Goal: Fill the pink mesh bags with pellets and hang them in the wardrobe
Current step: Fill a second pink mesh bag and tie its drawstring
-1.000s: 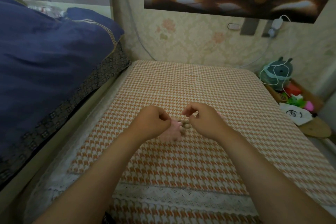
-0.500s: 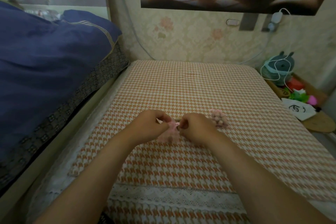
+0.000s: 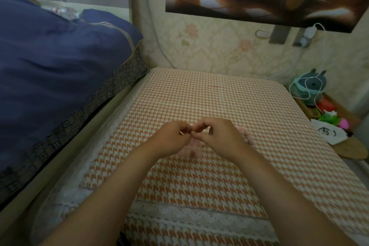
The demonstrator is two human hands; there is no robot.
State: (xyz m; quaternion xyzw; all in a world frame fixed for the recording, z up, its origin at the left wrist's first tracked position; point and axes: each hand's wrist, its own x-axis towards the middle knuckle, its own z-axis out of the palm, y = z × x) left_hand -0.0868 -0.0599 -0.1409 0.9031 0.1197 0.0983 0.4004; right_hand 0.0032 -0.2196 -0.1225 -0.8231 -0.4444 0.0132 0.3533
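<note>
I've got left hand (image 3: 169, 140) and right hand (image 3: 221, 138) both pinching the pink bag (image 3: 192, 149) mid-table (image 3: 229, 94), probably closing it, another bag (image 3: 246, 136) just right; hanging in wardrobe still undone.

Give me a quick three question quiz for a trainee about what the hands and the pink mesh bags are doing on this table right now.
1. True or false: both hands meet above a pink mesh bag lying on the checked tablecloth.
2. Where is the second pink bag? A) behind the right hand B) on the blue bedding C) hanging up
3. Fill in: the left hand has its fingers ____ together.

Key
1. True
2. A
3. pinched
</note>
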